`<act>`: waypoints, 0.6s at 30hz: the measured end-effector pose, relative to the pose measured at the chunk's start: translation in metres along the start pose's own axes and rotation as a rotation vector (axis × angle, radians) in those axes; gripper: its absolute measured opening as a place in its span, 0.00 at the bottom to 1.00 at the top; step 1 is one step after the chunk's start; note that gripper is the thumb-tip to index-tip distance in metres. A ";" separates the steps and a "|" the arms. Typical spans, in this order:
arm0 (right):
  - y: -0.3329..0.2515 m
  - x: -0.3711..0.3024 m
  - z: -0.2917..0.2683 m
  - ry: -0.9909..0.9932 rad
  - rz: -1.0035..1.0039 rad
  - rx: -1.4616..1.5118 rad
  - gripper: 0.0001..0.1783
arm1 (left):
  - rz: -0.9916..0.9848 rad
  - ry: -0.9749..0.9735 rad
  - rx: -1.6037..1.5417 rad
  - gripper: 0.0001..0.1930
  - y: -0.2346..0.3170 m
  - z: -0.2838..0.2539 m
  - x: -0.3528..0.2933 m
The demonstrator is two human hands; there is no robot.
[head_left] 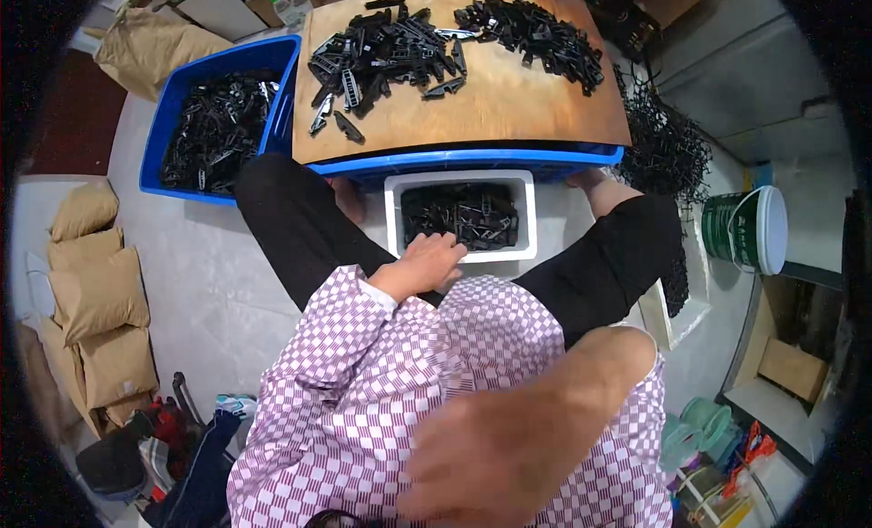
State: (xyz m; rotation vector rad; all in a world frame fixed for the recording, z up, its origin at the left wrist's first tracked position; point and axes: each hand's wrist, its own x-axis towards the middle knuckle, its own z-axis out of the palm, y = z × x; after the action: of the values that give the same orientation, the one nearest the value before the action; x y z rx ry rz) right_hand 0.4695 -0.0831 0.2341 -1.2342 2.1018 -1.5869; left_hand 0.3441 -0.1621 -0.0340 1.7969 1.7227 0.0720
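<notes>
My left hand rests at the near rim of a white foam box between my legs. Its fingers are loosely bent and slightly apart, with nothing visible in them. Inside the box lie many small black plastic clips. Close to the camera, my right hand is raised in front of my chest, smeared by motion, so its fingers cannot be read. Beyond the box stands a wooden board on a blue crate, with a large heap of black clip-like parts at left and a second heap at right.
A blue bin of black parts stands at left, above a stack of brown paper packages. To the right are a tangled pile of black plastic pieces, a green bucket with a white lid and teal plastic containers.
</notes>
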 end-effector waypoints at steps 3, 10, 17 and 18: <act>-0.009 -0.002 0.020 0.604 -0.389 0.020 0.33 | 0.018 -0.036 0.005 0.16 -0.004 0.006 0.005; -0.018 -0.050 0.014 0.369 -0.253 -0.347 0.31 | -0.006 -0.021 -0.003 0.14 -0.007 -0.006 0.019; -0.028 -0.069 0.030 0.714 -0.102 -0.386 0.22 | -0.016 0.742 -0.109 0.11 -0.037 -0.092 0.057; -0.023 -0.062 0.035 0.720 -0.133 -0.328 0.29 | -0.014 0.818 -0.058 0.13 -0.050 -0.102 0.064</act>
State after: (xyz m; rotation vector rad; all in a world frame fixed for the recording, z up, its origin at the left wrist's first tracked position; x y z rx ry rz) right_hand 0.5404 -0.0627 0.2228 -0.9888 2.8583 -2.0268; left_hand 0.2620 -0.0658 -0.0009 1.8324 2.2267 0.9526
